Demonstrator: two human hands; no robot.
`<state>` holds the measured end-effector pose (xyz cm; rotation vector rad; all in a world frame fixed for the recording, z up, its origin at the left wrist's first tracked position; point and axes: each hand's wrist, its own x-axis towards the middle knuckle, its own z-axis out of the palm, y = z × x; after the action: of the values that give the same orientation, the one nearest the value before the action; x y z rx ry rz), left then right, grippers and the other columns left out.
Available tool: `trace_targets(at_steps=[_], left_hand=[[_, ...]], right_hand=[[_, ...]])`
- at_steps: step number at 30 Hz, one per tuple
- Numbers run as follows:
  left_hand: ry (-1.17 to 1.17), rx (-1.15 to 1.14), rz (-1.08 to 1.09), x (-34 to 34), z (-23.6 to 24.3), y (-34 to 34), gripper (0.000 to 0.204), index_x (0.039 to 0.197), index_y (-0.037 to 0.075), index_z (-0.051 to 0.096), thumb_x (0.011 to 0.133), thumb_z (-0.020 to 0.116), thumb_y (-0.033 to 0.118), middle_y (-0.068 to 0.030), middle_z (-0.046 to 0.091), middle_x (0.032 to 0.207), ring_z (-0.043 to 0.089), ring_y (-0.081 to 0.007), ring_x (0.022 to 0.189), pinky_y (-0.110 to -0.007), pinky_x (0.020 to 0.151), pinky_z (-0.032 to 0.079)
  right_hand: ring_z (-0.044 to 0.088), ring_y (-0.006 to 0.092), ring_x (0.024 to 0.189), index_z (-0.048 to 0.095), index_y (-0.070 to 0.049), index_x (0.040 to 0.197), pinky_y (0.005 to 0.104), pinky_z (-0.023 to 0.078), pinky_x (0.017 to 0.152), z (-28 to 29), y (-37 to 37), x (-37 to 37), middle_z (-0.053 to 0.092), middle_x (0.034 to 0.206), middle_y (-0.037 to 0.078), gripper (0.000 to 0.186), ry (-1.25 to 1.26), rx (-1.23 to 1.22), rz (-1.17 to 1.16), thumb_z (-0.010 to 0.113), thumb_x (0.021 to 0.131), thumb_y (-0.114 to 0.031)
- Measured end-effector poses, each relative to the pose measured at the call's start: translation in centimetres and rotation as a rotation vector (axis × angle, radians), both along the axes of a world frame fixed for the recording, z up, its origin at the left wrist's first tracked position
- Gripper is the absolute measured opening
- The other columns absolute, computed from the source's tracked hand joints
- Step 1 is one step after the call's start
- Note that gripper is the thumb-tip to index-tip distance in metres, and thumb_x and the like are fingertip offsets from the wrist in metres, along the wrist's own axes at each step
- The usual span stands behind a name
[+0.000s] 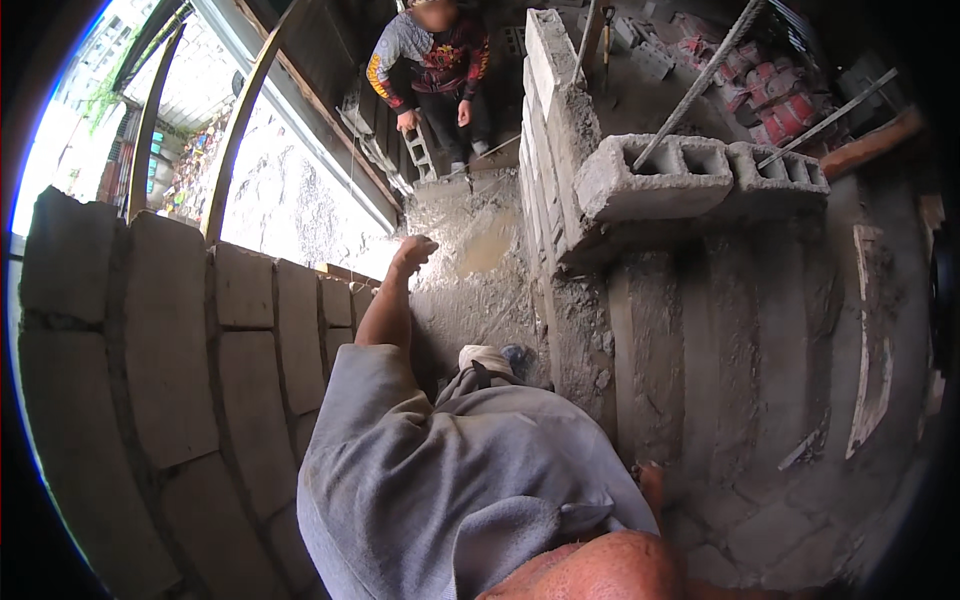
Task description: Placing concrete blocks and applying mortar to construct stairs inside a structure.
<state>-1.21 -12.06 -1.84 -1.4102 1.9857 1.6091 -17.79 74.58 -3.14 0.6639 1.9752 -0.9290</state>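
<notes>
My left hand (410, 256) is stretched out ahead over the wet grey mortar floor (455, 318), near the left block wall (255, 370). It looks empty, with its fingers loosely extended to the right. Only a small piece of my right arm or hand (650, 485) shows beside my grey shirt, and its fingers cannot be made out. Ahead, a co-worker (432, 60) in a patterned long-sleeved shirt has one hand at the top of an upright hollow concrete block (418, 152). A puddle (487, 250) lies on the floor between us.
A rough block wall (545, 150) rises on my right, with hollow blocks (665, 178) along its top and steel bars (705, 75) sticking out. Red-and-white sacks (775, 105) and a shovel (607, 45) stand at the far right. Bright openings and curved bars (240, 120) are at the left.
</notes>
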Motion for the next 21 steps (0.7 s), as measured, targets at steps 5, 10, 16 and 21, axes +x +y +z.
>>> trace_targets(at_steps=[5, 10, 16, 21], left_hand=[[0.113, -0.033, 0.153, -4.5, 4.5, 1.7, 0.028, 0.103, 0.010, 0.063, 0.087, 0.058, 0.031, 0.0009, 0.062, 0.090, 0.059, -0.0131, 0.076, -0.031, 0.058, 0.047], [0.192, -0.032, 0.315, -3.2, 5.7, 1.0, 0.025, 0.101, 0.009, 0.062, 0.085, 0.060, 0.029, 0.0010, 0.061, 0.089, 0.057, -0.0124, 0.072, -0.029, 0.058, 0.045], [0.404, 0.049, 0.532, -5.1, 6.8, -1.6, 0.035, 0.110, 0.005, 0.062, 0.085, 0.063, 0.030, -0.0050, 0.062, 0.096, 0.056, -0.0187, 0.077, -0.035, 0.064, 0.047], [0.323, -0.411, 0.623, -7.0, 7.1, -6.9, 0.067, 0.111, -0.015, 0.057, 0.077, 0.071, 0.041, -0.0288, 0.062, 0.109, 0.062, -0.0335, 0.100, -0.040, 0.086, 0.049]], right_hand=[[0.057, 0.0175, 0.063, 0.031, -0.004, 0.144, 0.0362, 0.051, 0.052, 2.4, 0.7, 0.1, 0.062, 0.082, 0.007, 0.061, -0.203, 0.070, 0.048, 0.051, 0.090, -0.022], [0.043, 0.0110, 0.047, 0.055, -0.010, 0.093, 0.0279, 0.031, 0.038, 3.3, -3.7, -1.2, 0.052, 0.064, 0.001, 0.011, 0.122, 0.063, -0.086, 0.053, 0.088, -0.020], [0.044, 0.0114, 0.048, 0.058, -0.009, 0.099, 0.0284, 0.034, 0.039, 3.0, -5.3, -2.8, 0.054, 0.067, 0.001, 0.017, 0.117, 0.026, -0.039, 0.056, 0.090, -0.023], [0.047, 0.0119, 0.049, 0.059, -0.008, 0.097, 0.0299, 0.036, 0.039, 4.3, -7.6, -3.5, 0.057, 0.068, 0.003, 0.015, 0.087, 0.068, 0.060, 0.056, 0.088, -0.020]])
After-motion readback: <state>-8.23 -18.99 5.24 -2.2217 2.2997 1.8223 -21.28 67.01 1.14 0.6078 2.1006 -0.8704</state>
